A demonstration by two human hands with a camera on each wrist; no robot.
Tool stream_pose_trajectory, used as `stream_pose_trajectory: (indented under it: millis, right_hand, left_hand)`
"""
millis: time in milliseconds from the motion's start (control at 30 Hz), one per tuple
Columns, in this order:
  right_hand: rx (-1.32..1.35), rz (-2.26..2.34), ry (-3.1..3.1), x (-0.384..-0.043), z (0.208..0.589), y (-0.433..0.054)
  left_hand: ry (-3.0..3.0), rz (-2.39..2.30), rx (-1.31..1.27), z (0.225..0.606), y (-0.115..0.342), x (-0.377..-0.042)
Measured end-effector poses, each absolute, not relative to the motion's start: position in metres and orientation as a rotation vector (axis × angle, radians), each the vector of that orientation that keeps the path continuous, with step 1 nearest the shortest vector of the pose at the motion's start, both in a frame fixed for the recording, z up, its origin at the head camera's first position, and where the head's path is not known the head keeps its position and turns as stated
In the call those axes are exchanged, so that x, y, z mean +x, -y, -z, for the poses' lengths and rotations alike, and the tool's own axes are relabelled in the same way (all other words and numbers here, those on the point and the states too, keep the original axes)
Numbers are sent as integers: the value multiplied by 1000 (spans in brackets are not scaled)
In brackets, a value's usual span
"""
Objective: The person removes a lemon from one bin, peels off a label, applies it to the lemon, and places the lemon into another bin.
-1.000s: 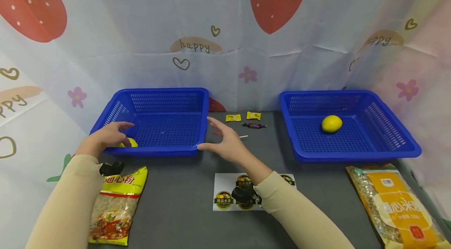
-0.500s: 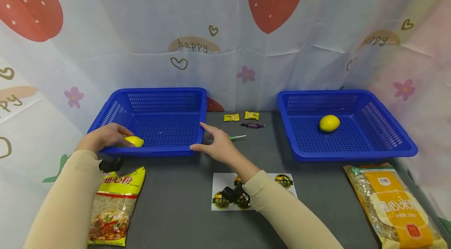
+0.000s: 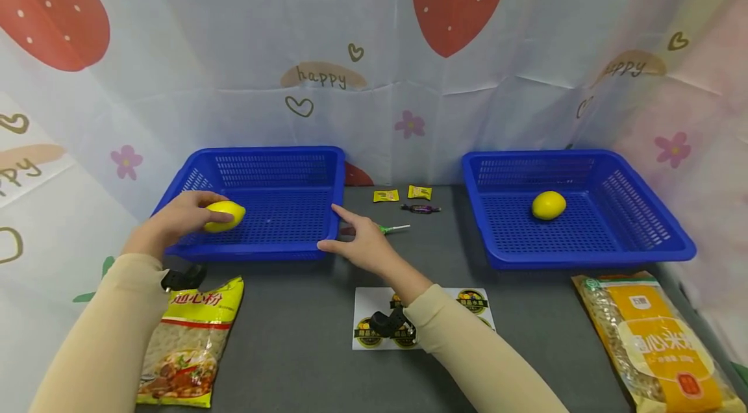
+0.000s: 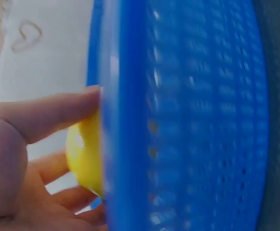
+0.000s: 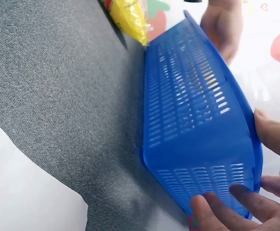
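My left hand (image 3: 186, 218) grips a yellow lemon (image 3: 226, 215) between thumb and fingers, above the left end of the left blue plastic basket (image 3: 251, 249). In the left wrist view the rim hides part of the lemon (image 4: 83, 153). At the basket's front right corner my right hand (image 3: 363, 243) holds the rim, thumb along the front and forefinger at the right side. The right wrist view shows its other fingers (image 5: 205, 211) against the outside of the wall. A green thing with a white stick (image 3: 397, 228), like a lollipop, lies partly hidden behind this hand.
Another blue basket (image 3: 590, 258) stands at right with a lemon (image 3: 548, 205) inside. Yellow-wrapped candies (image 3: 386, 196) and a purple-wrapped candy (image 3: 421, 209) lie between the baskets. A yellow bag (image 3: 189, 341), an orange bag (image 3: 660, 341) and a sticker sheet (image 3: 423, 319) lie nearer.
My left hand has closed around the lemon and raised it from the left basket's front left corner, inward and up. My right hand has shifted slightly left onto the basket's corner.
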State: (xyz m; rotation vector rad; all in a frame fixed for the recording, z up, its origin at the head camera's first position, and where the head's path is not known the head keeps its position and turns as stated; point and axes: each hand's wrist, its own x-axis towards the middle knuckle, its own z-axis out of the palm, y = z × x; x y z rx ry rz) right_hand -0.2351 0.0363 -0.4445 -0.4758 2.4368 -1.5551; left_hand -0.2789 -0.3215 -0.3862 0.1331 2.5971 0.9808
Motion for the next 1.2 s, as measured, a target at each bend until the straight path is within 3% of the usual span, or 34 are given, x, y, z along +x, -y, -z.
stream_pose_trajectory:
  millis: [333,1200]
  right_hand:
    - [-466,1567,-2417,-234,444,-37]
    - [-463,1578,-2520,-214,404,-67]
  left_hand:
    - [-2527,-1360,-38,378,282,-267]
    - [-2421,-1643,98,382,177,-224]
